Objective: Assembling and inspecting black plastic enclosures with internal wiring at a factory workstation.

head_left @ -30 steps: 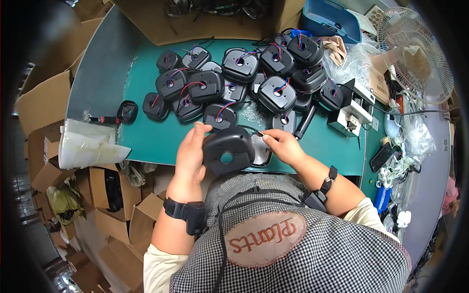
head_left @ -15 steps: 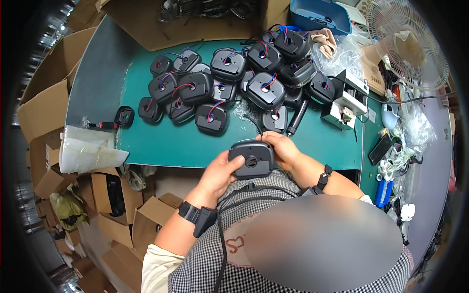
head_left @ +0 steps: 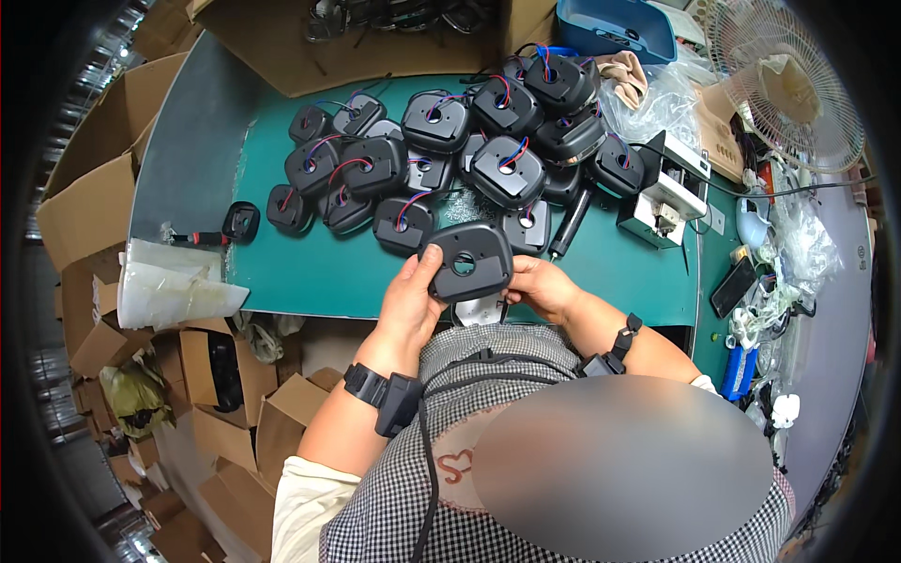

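Head view: we grip a black cover (head_left: pixel 466 260) in our left hand (head_left: pixel 411 302) and right hand (head_left: pixel 542 287), above the green table (head_left: pixel 310 267).

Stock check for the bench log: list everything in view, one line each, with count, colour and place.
Held housing: one, black with a round centre hole, in both hands above the near table edge.
Pale part: one, light grey, just under the held housing.
Piled housings: well over a dozen, black with red and blue wires, far half of the table.
Table: one, green mat.
Small part: one, black, alone at the left.
Power screwdriver: one, black, right of the pile.
Bin: one, blue, far right.
Fan: one, white, right.
Cardboard boxes: several, brown, left.
Left hand: grips the housing's left edge.
Right hand: at its right edge.
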The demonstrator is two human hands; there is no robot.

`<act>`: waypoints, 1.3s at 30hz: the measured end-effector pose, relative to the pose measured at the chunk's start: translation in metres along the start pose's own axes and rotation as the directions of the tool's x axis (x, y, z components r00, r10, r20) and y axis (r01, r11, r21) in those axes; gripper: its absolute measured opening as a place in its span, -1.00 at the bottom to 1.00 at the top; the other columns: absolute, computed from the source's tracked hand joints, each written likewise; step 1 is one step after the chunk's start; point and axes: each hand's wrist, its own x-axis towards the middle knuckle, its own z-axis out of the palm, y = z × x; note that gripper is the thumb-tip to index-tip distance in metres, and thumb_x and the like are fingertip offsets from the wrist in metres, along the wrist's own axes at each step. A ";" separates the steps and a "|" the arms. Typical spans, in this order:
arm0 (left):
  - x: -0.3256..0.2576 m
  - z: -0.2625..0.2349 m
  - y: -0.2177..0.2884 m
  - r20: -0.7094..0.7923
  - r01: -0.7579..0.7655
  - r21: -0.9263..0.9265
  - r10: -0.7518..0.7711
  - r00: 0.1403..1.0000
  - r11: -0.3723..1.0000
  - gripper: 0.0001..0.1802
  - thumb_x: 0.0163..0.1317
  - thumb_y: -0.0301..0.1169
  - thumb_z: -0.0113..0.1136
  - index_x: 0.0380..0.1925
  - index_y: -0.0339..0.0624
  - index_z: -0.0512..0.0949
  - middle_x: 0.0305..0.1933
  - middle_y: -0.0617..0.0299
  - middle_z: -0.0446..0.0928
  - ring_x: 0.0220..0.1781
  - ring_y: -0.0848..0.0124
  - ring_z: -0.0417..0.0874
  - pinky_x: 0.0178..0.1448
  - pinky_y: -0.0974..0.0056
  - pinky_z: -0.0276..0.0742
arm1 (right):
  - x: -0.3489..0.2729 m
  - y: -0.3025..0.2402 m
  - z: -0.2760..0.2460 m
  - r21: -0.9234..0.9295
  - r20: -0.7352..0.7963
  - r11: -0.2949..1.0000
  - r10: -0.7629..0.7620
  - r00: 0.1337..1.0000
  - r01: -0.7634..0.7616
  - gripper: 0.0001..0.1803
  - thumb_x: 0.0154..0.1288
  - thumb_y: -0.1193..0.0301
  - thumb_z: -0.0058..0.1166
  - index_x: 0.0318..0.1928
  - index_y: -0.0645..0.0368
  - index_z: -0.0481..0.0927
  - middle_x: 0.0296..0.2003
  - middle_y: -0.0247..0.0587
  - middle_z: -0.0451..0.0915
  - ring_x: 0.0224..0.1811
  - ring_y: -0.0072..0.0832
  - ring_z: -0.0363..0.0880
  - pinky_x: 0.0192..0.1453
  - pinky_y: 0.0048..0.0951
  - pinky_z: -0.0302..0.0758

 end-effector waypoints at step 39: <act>0.006 -0.020 -0.045 0.085 0.209 -0.067 -0.203 0.976 0.976 -0.64 0.46 -0.32 0.02 0.11 -0.36 0.36 0.04 0.06 0.54 0.04 0.30 0.64 0.12 0.17 0.65 | -0.023 -0.051 0.031 -0.837 0.512 -0.147 -0.549 0.661 0.527 -0.53 -0.01 0.28 0.36 -0.01 0.01 0.64 0.20 -0.01 0.40 0.27 -0.05 0.37 0.35 -0.14 0.31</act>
